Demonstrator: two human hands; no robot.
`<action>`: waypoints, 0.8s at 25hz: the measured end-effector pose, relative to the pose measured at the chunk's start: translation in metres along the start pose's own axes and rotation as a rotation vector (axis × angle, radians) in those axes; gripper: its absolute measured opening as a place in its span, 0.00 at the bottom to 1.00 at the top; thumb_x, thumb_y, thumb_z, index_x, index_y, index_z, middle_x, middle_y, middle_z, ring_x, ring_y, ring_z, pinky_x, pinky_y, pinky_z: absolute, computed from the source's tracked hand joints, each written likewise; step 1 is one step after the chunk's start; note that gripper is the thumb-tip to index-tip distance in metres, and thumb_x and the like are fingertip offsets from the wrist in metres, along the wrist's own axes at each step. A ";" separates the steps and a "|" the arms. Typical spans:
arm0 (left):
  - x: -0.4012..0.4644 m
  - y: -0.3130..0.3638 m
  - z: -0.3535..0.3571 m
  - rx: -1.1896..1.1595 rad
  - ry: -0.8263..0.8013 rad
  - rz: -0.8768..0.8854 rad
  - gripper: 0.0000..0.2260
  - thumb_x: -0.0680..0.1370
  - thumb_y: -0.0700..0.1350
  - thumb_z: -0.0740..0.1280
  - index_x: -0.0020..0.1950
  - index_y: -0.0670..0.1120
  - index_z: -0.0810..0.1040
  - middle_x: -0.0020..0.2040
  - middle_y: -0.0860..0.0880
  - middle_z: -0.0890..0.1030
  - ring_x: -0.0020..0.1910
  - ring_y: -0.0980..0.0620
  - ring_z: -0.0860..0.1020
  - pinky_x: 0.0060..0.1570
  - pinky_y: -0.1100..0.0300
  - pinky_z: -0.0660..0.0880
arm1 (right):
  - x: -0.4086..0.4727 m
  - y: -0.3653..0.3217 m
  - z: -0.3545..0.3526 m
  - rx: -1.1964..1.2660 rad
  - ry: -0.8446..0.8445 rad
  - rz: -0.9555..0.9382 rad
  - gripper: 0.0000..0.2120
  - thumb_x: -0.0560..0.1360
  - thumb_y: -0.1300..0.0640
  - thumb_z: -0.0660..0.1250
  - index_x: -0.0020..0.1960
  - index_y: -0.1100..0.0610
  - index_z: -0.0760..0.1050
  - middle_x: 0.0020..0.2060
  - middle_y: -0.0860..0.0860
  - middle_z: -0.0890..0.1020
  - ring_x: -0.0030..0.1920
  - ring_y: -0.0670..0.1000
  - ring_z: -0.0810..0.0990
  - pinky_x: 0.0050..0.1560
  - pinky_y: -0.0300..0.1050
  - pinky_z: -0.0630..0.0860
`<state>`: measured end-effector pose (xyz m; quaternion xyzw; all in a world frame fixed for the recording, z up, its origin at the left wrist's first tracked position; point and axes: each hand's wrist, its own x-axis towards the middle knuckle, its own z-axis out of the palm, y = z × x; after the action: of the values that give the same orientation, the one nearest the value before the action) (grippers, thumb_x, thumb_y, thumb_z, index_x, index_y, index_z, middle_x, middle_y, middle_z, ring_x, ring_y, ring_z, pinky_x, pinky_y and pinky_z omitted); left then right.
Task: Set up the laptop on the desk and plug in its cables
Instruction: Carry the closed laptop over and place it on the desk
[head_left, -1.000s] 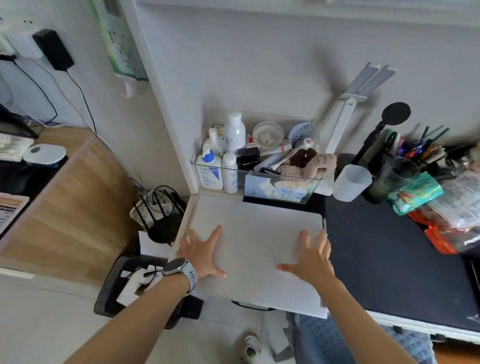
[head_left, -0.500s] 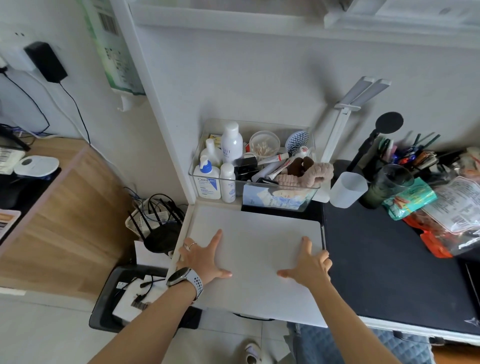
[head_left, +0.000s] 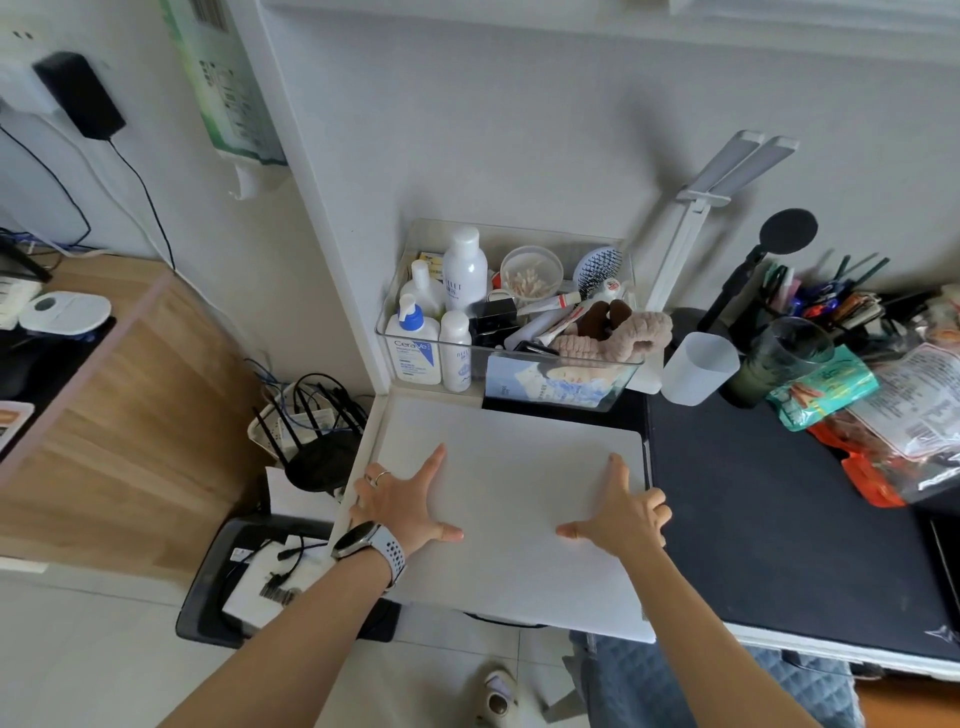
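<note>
A closed white laptop (head_left: 511, 467) lies flat at the left end of the desk, its front edge hanging a little past the desk's front. My left hand (head_left: 402, 501), with a watch on the wrist and a ring, rests on the lid's left part with fingers spread; some fingers reach over the left edge. My right hand (head_left: 621, 512) presses on the lid's right part, index finger straight, other fingers bent near the right edge. A black desk mat (head_left: 769, 519) covers the desk to the right. No laptop cable shows on the desk.
A clear organizer (head_left: 511, 332) full of bottles and toiletries stands just behind the laptop. To its right are a white cup (head_left: 698, 369), a dark glass (head_left: 779, 358), a white lamp (head_left: 691, 208), pens and snack bags (head_left: 893, 415). Left of the desk a black router (head_left: 317, 441) and cables sit low; a black adapter (head_left: 80, 96) hangs in a wall socket.
Both hands have stayed on the lid, sliding slightly toward the laptop's outer edges. The view has tilted a little. The laptop has hardly moved.
</note>
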<state>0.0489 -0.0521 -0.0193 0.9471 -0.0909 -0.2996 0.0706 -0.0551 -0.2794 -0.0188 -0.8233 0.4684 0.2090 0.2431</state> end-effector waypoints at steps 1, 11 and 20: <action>0.000 -0.001 -0.001 -0.005 0.000 0.000 0.52 0.58 0.68 0.74 0.70 0.74 0.41 0.71 0.35 0.54 0.67 0.34 0.59 0.63 0.39 0.65 | 0.002 0.000 -0.002 0.020 -0.008 0.003 0.57 0.59 0.44 0.80 0.72 0.39 0.41 0.64 0.63 0.59 0.65 0.64 0.61 0.58 0.59 0.70; -0.001 0.000 -0.008 -0.048 0.025 0.004 0.49 0.60 0.65 0.76 0.70 0.74 0.45 0.72 0.35 0.53 0.68 0.32 0.58 0.64 0.36 0.63 | 0.001 0.014 -0.005 0.042 -0.030 -0.013 0.55 0.62 0.46 0.78 0.73 0.40 0.41 0.67 0.64 0.58 0.65 0.66 0.62 0.59 0.59 0.71; -0.024 -0.021 -0.015 -0.123 0.068 0.000 0.50 0.59 0.67 0.74 0.69 0.76 0.42 0.69 0.38 0.56 0.65 0.33 0.61 0.63 0.37 0.64 | -0.016 0.000 -0.024 0.010 -0.004 -0.117 0.57 0.62 0.45 0.78 0.74 0.39 0.39 0.67 0.63 0.57 0.67 0.65 0.59 0.60 0.61 0.71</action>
<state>0.0412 -0.0256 0.0027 0.9506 -0.0700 -0.2725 0.1315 -0.0602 -0.2831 0.0098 -0.8476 0.4201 0.1939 0.2598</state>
